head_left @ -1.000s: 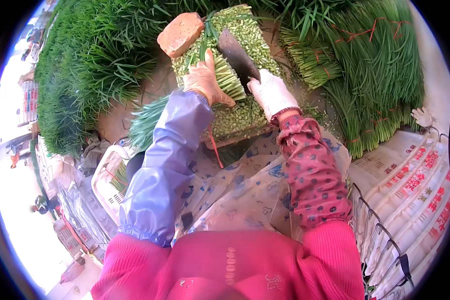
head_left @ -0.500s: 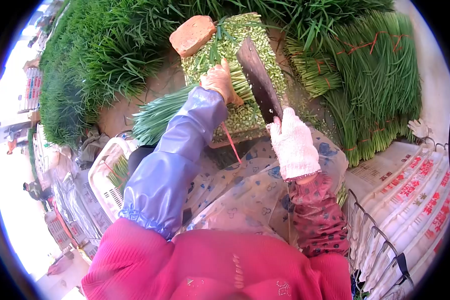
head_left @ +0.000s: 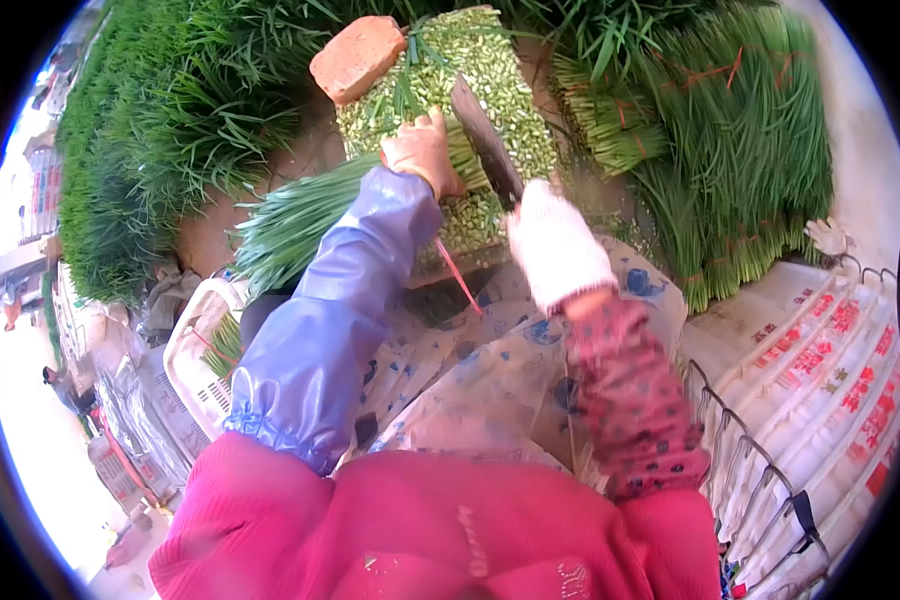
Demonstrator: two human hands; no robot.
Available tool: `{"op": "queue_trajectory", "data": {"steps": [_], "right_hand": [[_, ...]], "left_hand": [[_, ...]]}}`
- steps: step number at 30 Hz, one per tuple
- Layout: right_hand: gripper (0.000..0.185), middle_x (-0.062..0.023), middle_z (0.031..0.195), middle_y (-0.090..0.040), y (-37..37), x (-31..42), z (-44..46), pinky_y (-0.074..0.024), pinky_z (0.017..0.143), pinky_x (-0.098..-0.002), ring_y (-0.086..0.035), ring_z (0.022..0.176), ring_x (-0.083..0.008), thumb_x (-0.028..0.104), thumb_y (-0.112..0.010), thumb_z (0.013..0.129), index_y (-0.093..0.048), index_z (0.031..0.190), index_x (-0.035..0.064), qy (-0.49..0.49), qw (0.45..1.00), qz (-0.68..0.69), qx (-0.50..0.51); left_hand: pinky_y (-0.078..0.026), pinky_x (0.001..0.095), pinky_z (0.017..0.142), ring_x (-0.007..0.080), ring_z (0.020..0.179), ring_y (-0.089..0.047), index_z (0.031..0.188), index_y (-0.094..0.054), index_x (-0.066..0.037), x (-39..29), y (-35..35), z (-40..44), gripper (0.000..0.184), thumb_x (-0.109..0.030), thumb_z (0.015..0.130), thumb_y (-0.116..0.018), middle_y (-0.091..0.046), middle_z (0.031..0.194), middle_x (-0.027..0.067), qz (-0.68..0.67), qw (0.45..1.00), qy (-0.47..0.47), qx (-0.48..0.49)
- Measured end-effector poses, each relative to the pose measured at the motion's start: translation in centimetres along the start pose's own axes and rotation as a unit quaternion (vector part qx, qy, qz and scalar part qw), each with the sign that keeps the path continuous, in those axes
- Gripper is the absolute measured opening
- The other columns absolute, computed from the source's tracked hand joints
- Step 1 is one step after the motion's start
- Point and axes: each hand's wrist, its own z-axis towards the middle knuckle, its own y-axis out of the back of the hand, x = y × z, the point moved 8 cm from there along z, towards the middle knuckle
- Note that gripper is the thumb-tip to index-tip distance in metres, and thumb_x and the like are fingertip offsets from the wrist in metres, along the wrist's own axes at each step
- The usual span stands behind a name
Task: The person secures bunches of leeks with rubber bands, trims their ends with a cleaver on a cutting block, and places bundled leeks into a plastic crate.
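Note:
My left hand (head_left: 420, 155), in a tan glove, is closed around a bundle of garlic chives (head_left: 305, 222) and presses it on the chopping board (head_left: 457, 264). The leafy ends stick out to the left, the cut stem ends point right. A dark-bladed cleaver (head_left: 487, 140) stands over the board just right of those stem ends, its blade nearly edge-on to me. Its handle is hidden inside my right hand (head_left: 558, 245), which wears a white knit glove. Short chopped pieces (head_left: 480, 45) cover most of the board. A red strip (head_left: 458, 278) hangs below my left wrist.
An orange brick (head_left: 358, 58) lies at the board's far left corner. Loose greens (head_left: 190, 130) are heaped on the left; tied bundles (head_left: 740, 150) lie on the right. A white basket (head_left: 202, 375) stands by my left arm, a wire rack (head_left: 750, 455) with printed sacks (head_left: 820, 380) at my right.
My right hand has moved forward and slightly left with the cleaver, and the blade appears more edge-on. My left hand keeps its hold on the chives. The whole view has shifted slightly.

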Motion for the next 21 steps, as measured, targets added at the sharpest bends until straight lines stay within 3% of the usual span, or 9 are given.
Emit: {"op": "queue_trajectory", "data": {"steps": [6, 7, 9, 10, 12, 14, 17, 19, 21], "right_hand": [[0.024, -0.0296, 0.093, -0.068, -0.9, -0.2, 4.3, -0.0535, 0.081, -0.0525, -0.066, 0.091, -0.0461, 0.021, -0.055, 0.095, -0.059, 0.103, -0.0017, 0.014, 0.999, 0.044, -0.011], [0.023, -0.0301, 0.095, -0.067, -0.4, 0.1, 3.7, -0.0531, 0.081, -0.0534, -0.066, 0.092, -0.0467, 0.021, -0.055, 0.094, -0.060, 0.102, -0.0002, 0.041, 0.997, 0.062, -0.026], [0.036, -0.0318, 0.106, -0.066, 1.4, 0.5, 1.3, -0.0518, 0.090, -0.0532, -0.063, 0.104, -0.0493, 0.025, -0.055, 0.093, -0.059, 0.114, -0.0040, -0.054, 0.994, 0.078, 0.057], [0.035, -0.0327, 0.106, -0.066, 0.6, 0.3, 1.5, -0.0517, 0.090, -0.0536, -0.063, 0.104, -0.0488, 0.024, -0.056, 0.093, -0.058, 0.113, -0.0045, -0.082, 0.993, 0.055, 0.071], [0.033, -0.0345, 0.105, -0.066, -0.8, -0.2, 1.9, -0.0515, 0.090, -0.0543, -0.064, 0.105, -0.0478, 0.021, -0.057, 0.093, -0.057, 0.111, -0.0056, -0.136, 0.985, 0.007, 0.104], [0.030, -0.0332, 0.104, -0.067, -2.7, -0.3, 4.1, -0.0518, 0.088, -0.0550, -0.064, 0.104, -0.0475, 0.021, -0.057, 0.093, -0.057, 0.109, -0.0051, -0.142, 0.988, 0.011, 0.061], [0.031, -0.0320, 0.107, -0.067, -3.8, 0.6, 6.9, -0.0507, 0.089, -0.0549, -0.063, 0.106, -0.0476, 0.021, -0.056, 0.094, -0.056, 0.111, -0.0048, -0.096, 0.995, 0.021, 0.021], [0.032, -0.0312, 0.111, -0.066, -3.2, 0.2, 7.0, -0.0495, 0.091, -0.0538, -0.062, 0.109, -0.0470, 0.022, -0.056, 0.095, -0.056, 0.114, -0.0034, -0.138, 0.988, 0.069, 0.024], [0.031, -0.0300, 0.111, -0.067, -3.9, -1.4, 8.0, -0.0491, 0.092, -0.0516, -0.062, 0.110, -0.0462, 0.019, -0.056, 0.095, -0.059, 0.119, -0.0007, -0.140, 0.986, 0.091, -0.001]], "left_hand": [[-0.050, 0.0498, 0.095, 0.0265, 0.126, -0.056, 0.148, -0.034, -0.007, -0.4, 0.2, 0.5, 0.110, -0.049, 0.063, -0.090, -0.058, 0.132, 0.0072, 0.001, 0.998, 0.017, 0.059], [-0.048, 0.0511, 0.096, 0.0280, 0.126, -0.055, 0.150, -0.033, -0.006, -0.7, -1.2, 0.7, 0.106, -0.044, 0.067, -0.087, -0.058, 0.131, 0.0093, 0.045, 0.999, 0.013, -0.022], [-0.046, 0.0561, 0.093, 0.0306, 0.120, -0.056, 0.153, -0.032, -0.005, -0.3, -3.4, 2.1, 0.102, -0.043, 0.072, -0.082, -0.061, 0.125, 0.0092, 0.036, 0.997, 0.036, -0.051], [-0.046, 0.0564, 0.092, 0.0283, 0.114, -0.058, 0.151, -0.036, -0.006, -0.6, -1.3, 0.4, 0.090, -0.038, 0.078, -0.078, -0.062, 0.118, 0.0073, 0.040, 0.998, 0.001, -0.038], [-0.048, 0.0550, 0.076, 0.0255, 0.108, -0.061, 0.137, -0.049, -0.009, -0.9, -0.7, 0.7, 0.055, -0.023, 0.088, -0.069, -0.064, 0.114, 0.0036, -0.002, 0.999, 0.012, -0.051], [-0.048, 0.0537, 0.072, 0.0237, 0.107, -0.061, 0.133, -0.051, -0.010, -1.3, -1.1, 1.1, 0.051, -0.022, 0.087, -0.070, -0.064, 0.113, 0.0030, 0.017, 0.992, 0.019, -0.123], [-0.047, 0.0534, 0.083, 0.0237, 0.112, -0.060, 0.150, -0.037, -0.008, -0.8, -2.3, 1.2, 0.092, -0.030, 0.073, -0.082, -0.060, 0.123, 0.0053, -0.013, 0.997, 0.019, -0.076], [-0.035, 0.0651, 0.106, 0.0346, 0.138, -0.042, 0.161, -0.004, -0.010, -0.3, -2.1, 0.6, 0.150, -0.042, 0.048, -0.097, -0.043, 0.149, 0.0155, -0.093, 0.994, -0.045, -0.039], [-0.026, 0.0721, 0.111, 0.0370, 0.149, -0.027, 0.161, 0.000, -0.013, 1.6, 1.5, -4.1, 0.152, -0.039, 0.047, -0.096, -0.027, 0.160, 0.0214, -0.101, 0.989, -0.107, -0.014]]}}
